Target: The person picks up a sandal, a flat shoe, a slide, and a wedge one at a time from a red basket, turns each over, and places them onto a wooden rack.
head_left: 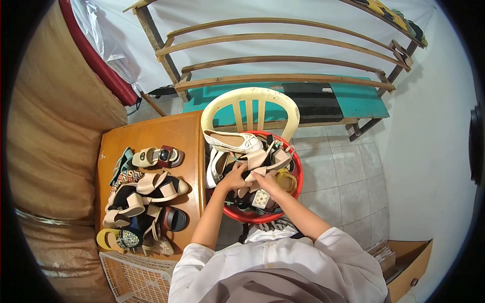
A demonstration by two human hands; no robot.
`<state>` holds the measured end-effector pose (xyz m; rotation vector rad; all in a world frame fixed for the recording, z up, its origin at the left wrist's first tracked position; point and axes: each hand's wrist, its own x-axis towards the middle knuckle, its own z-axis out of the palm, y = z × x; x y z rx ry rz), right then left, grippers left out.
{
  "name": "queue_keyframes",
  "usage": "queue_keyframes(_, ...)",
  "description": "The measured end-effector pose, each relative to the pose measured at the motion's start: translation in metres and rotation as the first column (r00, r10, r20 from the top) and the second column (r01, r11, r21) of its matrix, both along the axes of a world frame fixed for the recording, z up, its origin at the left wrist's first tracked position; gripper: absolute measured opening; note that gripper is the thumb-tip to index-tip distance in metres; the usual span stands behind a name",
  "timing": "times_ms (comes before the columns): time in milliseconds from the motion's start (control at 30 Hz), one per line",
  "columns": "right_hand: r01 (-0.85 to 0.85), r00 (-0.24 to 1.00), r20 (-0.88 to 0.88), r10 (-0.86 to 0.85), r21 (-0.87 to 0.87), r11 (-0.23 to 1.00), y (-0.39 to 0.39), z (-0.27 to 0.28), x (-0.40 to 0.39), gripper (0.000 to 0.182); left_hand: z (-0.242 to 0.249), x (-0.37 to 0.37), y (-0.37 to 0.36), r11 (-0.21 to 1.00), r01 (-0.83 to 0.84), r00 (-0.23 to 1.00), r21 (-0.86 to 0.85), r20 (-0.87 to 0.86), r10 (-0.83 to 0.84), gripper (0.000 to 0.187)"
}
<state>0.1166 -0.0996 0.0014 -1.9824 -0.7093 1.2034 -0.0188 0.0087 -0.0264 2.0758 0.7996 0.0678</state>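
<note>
The left hand (235,178) and right hand (268,183) are positioned close together at the center of the frame, both clamped on pale pink sandals (256,158). The sandals are located above a red basket (299,177) filled with assorted footwear. The basket stands against the backrest of a cream plastic chair (250,93); its underside is hidden. At left, a brown wooden table (151,132) carries grouped sandals (134,204) across its middle and lower part. A white plastic crate (136,278) sits below it, lower left, beside a tan curtain (55,126). A slatted wooden rack (283,60) with a teal lower board (359,98) spans the top. Gray floor tiles (323,171) extend toward the white wall (429,151) at right. An open brown box (417,272) occupies the lower right.
</note>
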Motion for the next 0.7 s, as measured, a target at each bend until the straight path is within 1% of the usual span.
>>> queue_keyframes(67, 0.021, 0.996, -0.091, -0.014, 0.082, 0.996, 0.005, -0.053, 0.004, 0.063, 0.002, -0.002, 0.001, 0.998, 0.056, 0.998, -0.031, 0.006, -0.056, 0.095)
queue_keyframes(100, 0.079, 0.991, -0.114, -0.067, 0.101, 0.992, 0.003, -0.047, 0.003, 0.064, 0.003, -0.002, 0.002, 0.995, 0.083, 0.997, -0.047, 0.009, -0.083, 0.095)
queue_keyframes(133, 0.136, 0.983, -0.138, -0.119, 0.117, 0.984, 0.001, -0.03, 0.001, 0.065, 0.002, -0.001, 0.004, 0.987, 0.122, 0.992, -0.107, -0.008, -0.124, 0.095)
queue_keyframes(167, 0.193, 0.972, -0.163, -0.171, 0.131, 0.972, -0.001, -0.02, -0.002, 0.067, 0.0, -0.002, 0.006, 0.986, 0.135, 0.99, -0.097, -0.025, -0.138, 0.096)
queue_keyframes(200, 0.195, 0.975, -0.13, -0.179, 0.123, 0.973, 0.002, -0.038, 0.0, 0.06, 0.004, -0.001, 0.005, 0.985, 0.148, 0.987, -0.089, -0.041, -0.152, 0.097)
queue_keyframes(233, 0.258, 0.944, -0.237, -0.229, 0.102, 0.961, 0.0, -0.028, -0.004, 0.056, 0.015, 0.0, 0.003, 0.984, 0.161, 0.985, -0.08, -0.056, -0.166, 0.098)
queue_keyframes(267, 0.317, 0.899, -0.341, -0.274, 0.076, 0.945, -0.002, -0.018, -0.006, 0.053, 0.026, 0.0, 0.0, 0.988, 0.145, 0.982, -0.048, -0.113, -0.149, 0.096)
queue_keyframes(300, 0.371, 0.842, -0.439, -0.315, 0.045, 0.927, -0.003, -0.002, -0.009, 0.05, 0.053, 0.002, -0.008, 0.992, 0.129, 0.977, -0.014, -0.169, -0.129, 0.095)
queue_keyframes(333, 0.401, 0.807, -0.487, -0.334, 0.036, 0.915, -0.005, 0.012, -0.009, 0.046, 0.067, 0.004, -0.011, 0.993, 0.114, 0.969, 0.022, -0.225, -0.106, 0.095)
queue_keyframes(433, 0.566, 0.767, -0.456, -0.452, 0.147, 0.811, -0.006, 0.009, -0.021, 0.05, 0.065, 0.009, -0.008, 0.985, 0.152, 0.96, 0.079, -0.25, -0.128, 0.074)
queue_keyframes(467, 0.554, 0.782, -0.443, -0.439, 0.173, 0.814, -0.009, 0.009, -0.023, 0.049, 0.065, 0.006, -0.012, 0.976, 0.152, 0.978, 0.158, -0.169, -0.125, 0.057)
queue_keyframes(567, 0.513, 0.827, -0.398, -0.396, 0.248, 0.822, -0.02, 0.006, -0.026, 0.047, 0.065, 0.001, -0.013, 0.975, 0.158, 0.985, 0.155, -0.087, -0.146, 0.053)
queue_keyframes(667, 0.423, 0.905, -0.229, -0.36, 0.381, 0.822, -0.028, -0.011, -0.029, 0.043, 0.072, -0.006, -0.02, 0.968, 0.159, 0.984, 0.192, 0.053, -0.172, 0.044)
queue_keyframes(700, 0.409, 0.912, -0.214, -0.349, 0.425, 0.808, -0.029, -0.007, -0.031, 0.043, 0.07, -0.008, -0.02, 0.965, 0.152, 0.965, 0.212, 0.178, -0.191, 0.043)
